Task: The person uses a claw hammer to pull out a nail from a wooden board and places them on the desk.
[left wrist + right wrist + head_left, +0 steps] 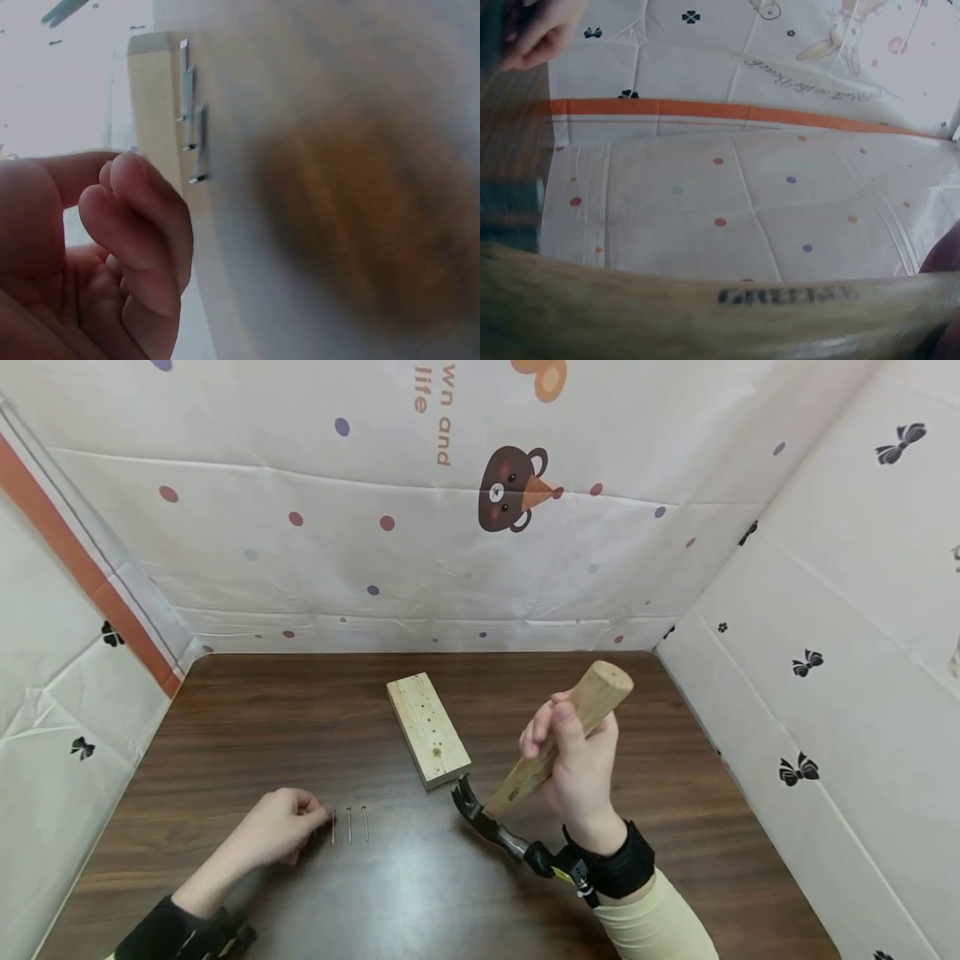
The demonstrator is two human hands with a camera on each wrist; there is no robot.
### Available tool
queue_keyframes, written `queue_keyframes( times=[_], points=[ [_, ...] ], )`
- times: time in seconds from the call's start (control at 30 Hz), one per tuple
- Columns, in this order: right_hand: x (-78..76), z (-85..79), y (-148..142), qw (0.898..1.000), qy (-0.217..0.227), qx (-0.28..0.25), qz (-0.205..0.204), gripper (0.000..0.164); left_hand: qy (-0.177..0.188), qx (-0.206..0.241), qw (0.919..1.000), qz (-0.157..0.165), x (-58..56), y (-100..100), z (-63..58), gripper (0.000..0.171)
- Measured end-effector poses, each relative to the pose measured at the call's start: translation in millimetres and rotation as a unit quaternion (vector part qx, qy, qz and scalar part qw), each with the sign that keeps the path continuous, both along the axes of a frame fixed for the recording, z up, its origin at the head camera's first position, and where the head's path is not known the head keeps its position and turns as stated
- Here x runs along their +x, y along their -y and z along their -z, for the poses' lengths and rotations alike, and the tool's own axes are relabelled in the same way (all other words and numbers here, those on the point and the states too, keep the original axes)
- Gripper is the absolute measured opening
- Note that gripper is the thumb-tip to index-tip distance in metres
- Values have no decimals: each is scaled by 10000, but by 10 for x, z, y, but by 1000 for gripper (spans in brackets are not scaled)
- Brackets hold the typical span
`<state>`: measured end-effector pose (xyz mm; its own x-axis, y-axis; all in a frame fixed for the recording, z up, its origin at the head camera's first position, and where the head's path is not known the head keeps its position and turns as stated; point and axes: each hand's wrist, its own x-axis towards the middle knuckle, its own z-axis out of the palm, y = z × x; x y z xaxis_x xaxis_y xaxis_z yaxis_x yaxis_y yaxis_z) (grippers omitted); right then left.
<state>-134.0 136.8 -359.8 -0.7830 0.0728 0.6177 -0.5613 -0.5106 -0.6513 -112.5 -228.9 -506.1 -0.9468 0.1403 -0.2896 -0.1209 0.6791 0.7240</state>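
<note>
My right hand [588,777] grips the wooden handle [517,783] of a claw hammer, its butt end pointing up and away. The black hammer head [491,831] hangs low, its claw close to the near corner of a pale wooden block [429,727]. Dark lettering shows on the handle [667,307] in the right wrist view. Three nails [349,825] lie side by side on the table, left of the hammer. My left hand [273,827] is beside them, fingers loosely bent, fingertips right at the leftmost nail. In the left wrist view the nails [189,105] lie beyond the fingers [135,217].
The brown wood-grain table [300,727] carries the block, with a row of small dark holes along its top. Patterned white sheets [420,568] hang at the back and both sides. Black bands are on both wrists.
</note>
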Motion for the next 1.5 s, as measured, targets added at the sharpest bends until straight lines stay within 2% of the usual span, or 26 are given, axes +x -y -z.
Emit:
queue_keyframes(
  times=[0.13,0.27,0.37,0.47,0.7,0.8,0.93,1.17,1.5],
  points=[
    [-14,-69,-187,9954,712,213,607,33,-364,111,9991,-196,-62,77,-155,36],
    [-109,-131,-414,9848,1166,1034,765,35,-737,37,9967,-338,-103,152,-323,43],
    [-266,-147,-570,9737,1471,1625,622,35,-901,34,9949,-449,-116,201,-422,48],
    [-482,-134,-701,9615,1857,1987,400,37,-987,42,9938,-513,-135,239,-480,51],
    [-1035,21,-961,9143,3027,2688,-126,43,-1126,26,9923,-521,-172,233,-528,50],
    [-1216,113,-1044,8964,3449,2768,-311,45,-1140,25,9921,-515,-175,210,-536,48],
    [-1397,243,-1142,8829,3887,2602,-395,45,-1132,28,9923,-506,-181,193,-520,46],
    [-1643,444,-1244,8656,4374,2382,-513,44,-1128,95,9924,-485,-182,167,-518,45],
    [-1821,625,-1286,8499,4539,2580,-713,45,-965,204,9936,-553,-167,158,-510,46]
  ],
)
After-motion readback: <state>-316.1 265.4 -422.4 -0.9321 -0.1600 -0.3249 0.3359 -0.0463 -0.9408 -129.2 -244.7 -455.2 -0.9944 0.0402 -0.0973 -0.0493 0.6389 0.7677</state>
